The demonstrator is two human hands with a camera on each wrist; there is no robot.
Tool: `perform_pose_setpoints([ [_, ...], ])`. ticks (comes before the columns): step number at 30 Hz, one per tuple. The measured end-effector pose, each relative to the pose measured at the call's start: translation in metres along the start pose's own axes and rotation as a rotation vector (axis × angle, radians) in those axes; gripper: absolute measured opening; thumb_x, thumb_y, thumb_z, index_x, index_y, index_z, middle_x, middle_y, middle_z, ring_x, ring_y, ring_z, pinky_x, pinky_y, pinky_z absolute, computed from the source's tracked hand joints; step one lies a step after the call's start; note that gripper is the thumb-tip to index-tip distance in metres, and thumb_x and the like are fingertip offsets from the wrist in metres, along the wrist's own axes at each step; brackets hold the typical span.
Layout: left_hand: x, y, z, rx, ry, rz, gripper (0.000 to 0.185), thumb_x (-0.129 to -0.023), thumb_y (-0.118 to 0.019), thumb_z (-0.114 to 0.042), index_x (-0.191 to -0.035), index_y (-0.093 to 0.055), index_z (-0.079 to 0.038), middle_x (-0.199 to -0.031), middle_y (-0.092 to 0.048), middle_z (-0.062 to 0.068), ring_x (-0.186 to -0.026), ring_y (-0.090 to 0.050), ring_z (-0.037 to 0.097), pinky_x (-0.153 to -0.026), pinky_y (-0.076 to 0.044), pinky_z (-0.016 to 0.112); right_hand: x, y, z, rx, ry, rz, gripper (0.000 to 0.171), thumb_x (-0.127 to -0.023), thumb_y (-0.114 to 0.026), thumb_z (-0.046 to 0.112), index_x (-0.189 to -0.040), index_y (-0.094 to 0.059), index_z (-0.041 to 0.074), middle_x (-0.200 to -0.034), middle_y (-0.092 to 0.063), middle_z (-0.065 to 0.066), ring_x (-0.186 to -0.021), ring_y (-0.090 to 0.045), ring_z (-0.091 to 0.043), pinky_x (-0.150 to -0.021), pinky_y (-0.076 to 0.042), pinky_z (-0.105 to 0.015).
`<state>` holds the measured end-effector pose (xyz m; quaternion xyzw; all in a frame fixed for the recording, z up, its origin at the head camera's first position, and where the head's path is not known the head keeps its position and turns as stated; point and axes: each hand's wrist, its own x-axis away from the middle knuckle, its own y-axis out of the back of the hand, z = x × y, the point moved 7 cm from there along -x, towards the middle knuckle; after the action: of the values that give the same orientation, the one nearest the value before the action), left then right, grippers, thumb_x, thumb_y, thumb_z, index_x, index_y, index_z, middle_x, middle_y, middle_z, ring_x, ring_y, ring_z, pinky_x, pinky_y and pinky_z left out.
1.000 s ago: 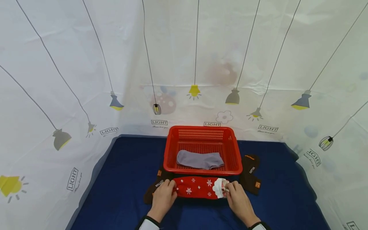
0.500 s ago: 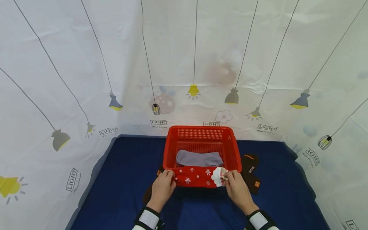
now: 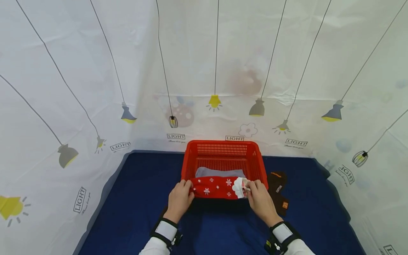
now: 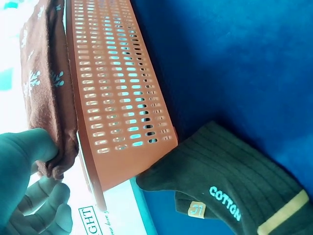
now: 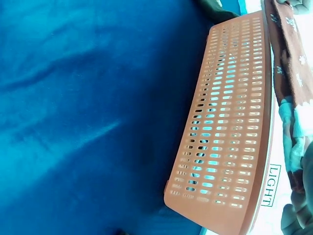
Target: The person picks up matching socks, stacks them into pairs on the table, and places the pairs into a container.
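The left hand [image 3: 179, 196] pinches one end of a red sock with white snowflakes [image 3: 216, 187]. The right hand [image 3: 259, 201] pinches the other end, where the sock has a white fluffy cuff [image 3: 239, 187]. The fingers of both hands curl round the cloth. The sock is stretched flat between the two hands. It sits up over the near rim of a red plastic basket with little holes [image 3: 223, 152]. In the left wrist view the red sock [image 4: 46, 83] hangs just beside the basket wall [image 4: 117, 98], and the fingers [image 4: 27, 152] squeeze its end.

A grey folded sock [image 3: 220, 173] lies inside the basket, behind the red one. The basket stands on a dark blue cloth [image 3: 143, 198]. A dark brown sock with the word COTTON [image 3: 278, 193] lies on the blue cloth, just to the right of the basket. Another dark brown sock [image 4: 230, 191] lies by the basket's left corner, near the left hand. White curtains with lamp pictures [image 3: 95, 88] stand all around.
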<state>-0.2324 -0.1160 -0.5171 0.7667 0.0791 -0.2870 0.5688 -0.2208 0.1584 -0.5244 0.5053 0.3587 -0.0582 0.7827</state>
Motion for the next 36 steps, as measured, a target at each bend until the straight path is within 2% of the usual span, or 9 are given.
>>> perform_pose_setpoints([
  [16,-0.026,-0.016,0.002,0.005,0.049,0.131,0.021,-0.071,-0.071,-0.012,-0.081,-0.053,-0.014,-0.073,-0.051,0.002,-0.064,-0.054,0.020,-0.049,-0.040,0.027,-0.017,-0.008,-0.015,0.028,-0.065,0.080,0.024,-0.076,-0.069,0.006,-0.093,-0.053,0.008,-0.082,-0.047,-0.007,-0.068,-0.048,-0.020,-0.055,-0.040,-0.031],
  [26,-0.042,-0.025,0.005,-0.010,0.047,0.174,0.020,-0.072,-0.070,-0.013,-0.082,-0.053,-0.014,-0.074,-0.053,0.003,-0.065,-0.055,0.020,-0.051,-0.043,0.029,-0.031,-0.014,-0.019,0.040,-0.089,0.130,0.022,-0.077,-0.067,0.005,-0.094,-0.054,0.007,-0.082,-0.047,-0.007,-0.066,-0.047,-0.020,-0.055,-0.038,-0.030],
  [36,-0.057,-0.031,0.003,-0.005,0.044,0.192,0.017,-0.071,-0.068,-0.011,-0.079,-0.054,-0.014,-0.072,-0.052,0.003,-0.063,-0.055,0.021,-0.049,-0.041,0.030,-0.041,-0.019,-0.023,0.075,-0.064,0.165,0.022,-0.078,-0.066,0.006,-0.096,-0.053,0.006,-0.084,-0.049,-0.010,-0.068,-0.050,-0.024,-0.056,-0.041,-0.033],
])
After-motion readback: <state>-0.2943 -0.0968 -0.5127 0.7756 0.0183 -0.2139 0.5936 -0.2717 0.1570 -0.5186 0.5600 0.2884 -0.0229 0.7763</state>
